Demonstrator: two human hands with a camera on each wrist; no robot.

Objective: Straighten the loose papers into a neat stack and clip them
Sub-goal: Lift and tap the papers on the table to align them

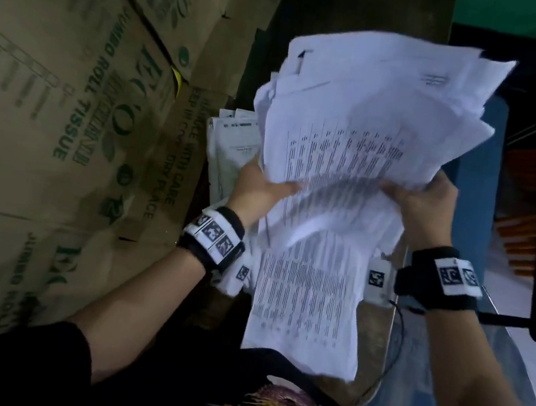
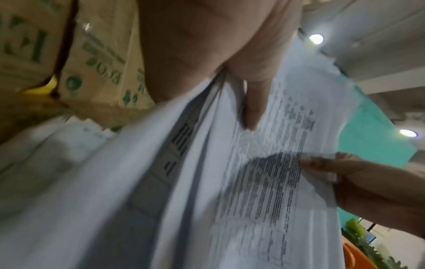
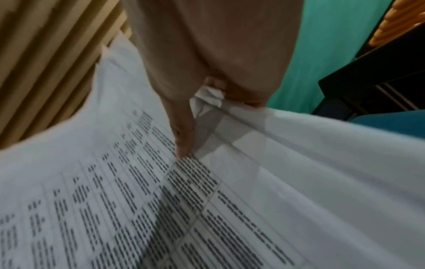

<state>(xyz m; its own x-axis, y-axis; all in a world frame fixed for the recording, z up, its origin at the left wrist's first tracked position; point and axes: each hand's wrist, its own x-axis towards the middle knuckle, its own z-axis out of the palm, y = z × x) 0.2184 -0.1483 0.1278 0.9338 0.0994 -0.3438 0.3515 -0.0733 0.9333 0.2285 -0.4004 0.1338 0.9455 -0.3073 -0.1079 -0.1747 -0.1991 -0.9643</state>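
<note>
The papers [image 1: 360, 146] are up in the air before me, a loose, uneven sheaf of printed tables, edges splayed. My left hand [image 1: 261, 188] grips its left edge, thumb on top; my right hand [image 1: 424, 200] pinches the right edge. More sheets [image 1: 233, 145] lie beyond, beside stacked cartons [image 1: 71, 97] on my left.

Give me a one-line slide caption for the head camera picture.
Left hand and right hand hold an uneven bundle of printed papers beside stacked cardboard boxes.
</note>
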